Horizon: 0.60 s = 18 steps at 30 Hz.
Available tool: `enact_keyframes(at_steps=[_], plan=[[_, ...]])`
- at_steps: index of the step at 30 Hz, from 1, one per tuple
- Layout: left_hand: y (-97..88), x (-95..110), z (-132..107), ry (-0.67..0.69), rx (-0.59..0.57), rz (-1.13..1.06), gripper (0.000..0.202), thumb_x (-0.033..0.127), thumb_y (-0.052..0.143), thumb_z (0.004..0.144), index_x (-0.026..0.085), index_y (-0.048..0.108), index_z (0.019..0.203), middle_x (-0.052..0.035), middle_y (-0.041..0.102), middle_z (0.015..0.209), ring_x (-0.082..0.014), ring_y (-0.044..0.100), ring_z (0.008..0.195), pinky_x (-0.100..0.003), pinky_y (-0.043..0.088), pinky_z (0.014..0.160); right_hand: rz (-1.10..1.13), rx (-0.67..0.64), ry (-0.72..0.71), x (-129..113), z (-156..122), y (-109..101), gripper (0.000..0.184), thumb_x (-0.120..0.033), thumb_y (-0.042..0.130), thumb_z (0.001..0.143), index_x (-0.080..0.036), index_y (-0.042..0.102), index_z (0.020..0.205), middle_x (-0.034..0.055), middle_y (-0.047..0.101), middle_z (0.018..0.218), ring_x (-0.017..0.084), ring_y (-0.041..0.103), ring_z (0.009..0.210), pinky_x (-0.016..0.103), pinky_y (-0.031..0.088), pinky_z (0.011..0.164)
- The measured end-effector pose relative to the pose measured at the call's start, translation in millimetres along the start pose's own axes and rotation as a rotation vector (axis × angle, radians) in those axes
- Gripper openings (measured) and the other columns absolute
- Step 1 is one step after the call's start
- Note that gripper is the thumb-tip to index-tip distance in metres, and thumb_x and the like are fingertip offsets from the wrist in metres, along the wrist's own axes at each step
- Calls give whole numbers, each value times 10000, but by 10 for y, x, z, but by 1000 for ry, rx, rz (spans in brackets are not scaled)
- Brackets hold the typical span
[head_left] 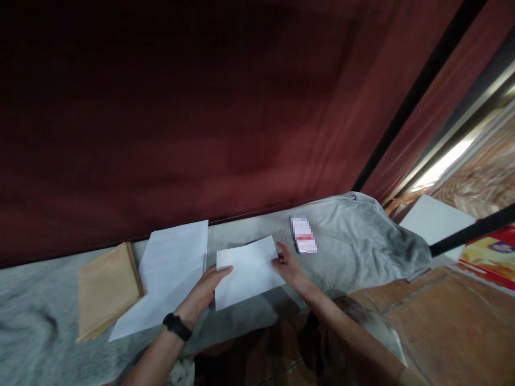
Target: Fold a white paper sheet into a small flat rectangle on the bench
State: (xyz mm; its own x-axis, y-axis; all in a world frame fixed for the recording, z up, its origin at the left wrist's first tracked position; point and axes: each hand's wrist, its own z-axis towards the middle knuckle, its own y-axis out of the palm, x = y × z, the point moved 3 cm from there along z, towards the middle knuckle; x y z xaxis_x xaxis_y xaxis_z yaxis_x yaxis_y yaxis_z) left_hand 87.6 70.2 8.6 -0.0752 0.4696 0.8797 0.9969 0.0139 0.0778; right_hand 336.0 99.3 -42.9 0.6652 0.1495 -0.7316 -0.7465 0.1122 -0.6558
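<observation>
A folded white sheet of paper (246,271) lies on the grey cloth-covered table (354,236). My left hand (204,292), with a black band at the wrist, rests on the sheet's left edge, fingers stretched out. My right hand (288,267) touches the sheet's right edge; its fingers look partly curled and something small and dark or red shows at them, too blurred to name. A larger white sheet (169,273) lies just left of it.
A stack of brown envelopes (105,288) sits at the far left. A small white and red card stack (303,235) lies behind my right hand. A dark red curtain (201,107) hangs behind the table. A white box (436,222) and a red and yellow package (488,254) stand at right.
</observation>
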Motion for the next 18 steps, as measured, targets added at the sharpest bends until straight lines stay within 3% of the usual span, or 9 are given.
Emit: enact_keyframes(at_steps=[2,5,9,14,18], plan=[[-35,-86,125,102,42,142,515,437,767,715,104,701,1103,-137,776,1002,-327,727,961,-404,567,831,-30,-32,44,46,-23,58,693,-106,459,845,-196,364,1527,58,744,979,189,712,783,277,546,710],[-43,-125,238,235,213,567,419,339,660,809,117,671,1164,-138,760,1027,-325,717,960,-412,547,833,-168,-21,-6,-10,-68,5,741,-66,435,826,-147,321,1554,134,694,1180,228,695,963,324,540,844],[29,-152,278,246,337,1046,543,253,573,894,136,498,1419,-147,747,1018,-329,722,933,-409,523,830,-417,-19,-98,-193,-148,-83,660,-91,465,859,-113,395,1516,196,631,1261,283,643,1034,409,511,928],[50,-145,247,261,376,1168,711,296,550,942,159,252,1573,-116,745,929,-314,728,876,-374,527,766,-470,-70,-346,-466,-231,133,538,-259,479,971,-141,436,1494,158,434,1546,307,465,1340,466,407,1096],[97,-94,155,471,493,1250,712,257,548,932,167,254,1575,-170,680,1211,-320,677,1065,-423,523,883,-482,-90,-395,-497,-298,416,501,-318,463,1010,-158,462,1485,129,407,1580,299,378,1438,488,304,1177]])
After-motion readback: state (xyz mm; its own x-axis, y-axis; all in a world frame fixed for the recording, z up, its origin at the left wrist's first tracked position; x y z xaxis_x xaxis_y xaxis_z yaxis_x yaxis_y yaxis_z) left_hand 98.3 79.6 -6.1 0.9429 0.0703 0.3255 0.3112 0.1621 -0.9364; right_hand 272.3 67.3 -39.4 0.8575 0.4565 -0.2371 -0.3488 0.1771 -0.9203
